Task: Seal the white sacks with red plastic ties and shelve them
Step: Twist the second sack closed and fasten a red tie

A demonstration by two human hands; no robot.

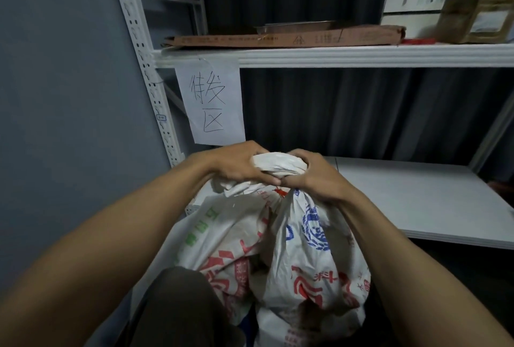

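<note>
At the far left stands a white perforated metal upright (139,41) of the rack, against a blue-grey wall (55,96). A white paper sheet with black handwritten characters (211,102) hangs from the front edge of the white upper shelf (333,55). On this shelf lies a flat brown cardboard carton (278,38).

Lower and nearer, the left hand (236,166) grips the bunched top of the white woven sack with red, blue and green print (306,249); its fingers are curled tightly round the gathered cloth. The sack stands upright between the two forearms, just in front of the white lower shelf (431,202) and not on it. Its near side touches a knee in dark trousers (180,305).

The right hand (314,177) holds the same neck from the right side, fingers also closed round it, and the two thumbs meet below the bunch. A small red spot shows just under the thumbs; I cannot tell if it is a tie or print.

Behind hangs a dark pleated curtain (333,113). At the far right of the upper shelf are some small red pieces (417,40), a white box (411,4) and a brown cardboard box (478,17).
</note>
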